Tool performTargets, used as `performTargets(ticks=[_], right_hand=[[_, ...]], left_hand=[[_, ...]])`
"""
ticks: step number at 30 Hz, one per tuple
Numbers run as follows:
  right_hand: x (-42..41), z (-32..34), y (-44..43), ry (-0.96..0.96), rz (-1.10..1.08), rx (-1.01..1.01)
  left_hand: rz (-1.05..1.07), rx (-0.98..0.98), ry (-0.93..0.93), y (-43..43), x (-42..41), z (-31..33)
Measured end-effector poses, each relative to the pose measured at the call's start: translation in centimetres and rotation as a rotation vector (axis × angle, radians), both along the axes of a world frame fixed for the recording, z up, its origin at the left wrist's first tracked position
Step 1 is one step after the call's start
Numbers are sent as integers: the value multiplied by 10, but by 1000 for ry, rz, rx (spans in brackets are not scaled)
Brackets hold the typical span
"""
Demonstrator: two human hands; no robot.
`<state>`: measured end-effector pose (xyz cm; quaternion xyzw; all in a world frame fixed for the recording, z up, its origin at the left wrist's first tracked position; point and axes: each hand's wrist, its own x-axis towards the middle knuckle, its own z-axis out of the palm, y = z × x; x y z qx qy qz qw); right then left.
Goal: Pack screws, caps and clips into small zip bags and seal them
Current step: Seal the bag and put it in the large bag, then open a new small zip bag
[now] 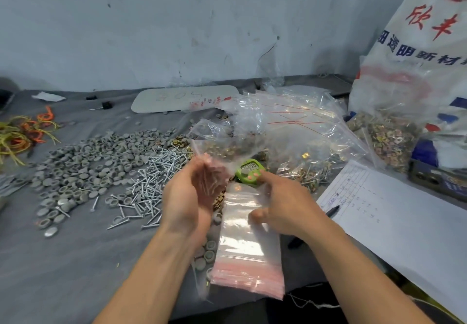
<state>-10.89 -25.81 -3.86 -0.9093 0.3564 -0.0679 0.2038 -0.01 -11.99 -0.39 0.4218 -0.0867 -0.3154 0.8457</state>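
We've got open grey cloth (63,273) near left; beyond it caps (83,172) and screws (151,179) crowd the way, zip bag stack (247,248) centre, paper sheet (404,222) right.

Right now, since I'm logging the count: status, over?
Left hand grips small clear zip bag, blurred. Right hand: forefinger at green digital counter, thumb on stack of pink-strip clear bags. Nothing blocks the silver screw pile.

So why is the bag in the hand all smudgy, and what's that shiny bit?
Head view: the bag in the left hand is smeared by motion blur; head view again, white glare streaks the bag stack, while the screws look sharp.
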Motion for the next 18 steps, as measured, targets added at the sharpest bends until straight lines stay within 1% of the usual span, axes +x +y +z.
performTargets(ticks=[2,5,6,8,10,11,15,18], right_hand=[[-3,1,-1,23,-68,-18],[-5,3,-3,56,-157,-129],[-3,4,-4,20,-168,-182],[6,6,-4,-143,-169,-224],[20,10,-1,-279,-136,-211],[28,11,0,-292,-116,-206],[52,5,-2,-186,-78,-218],[57,-3,-1,-206,-127,-222]], left_hand=[[108,-35,-17,9,10,6],[348,113,-38,25,31,14],[415,157,-34,29,39,16],[509,217,-33,37,50,19],[556,243,-38,42,57,21],[565,238,-37,45,58,22],[542,231,-43,49,61,19],[534,225,-69,48,62,19]])
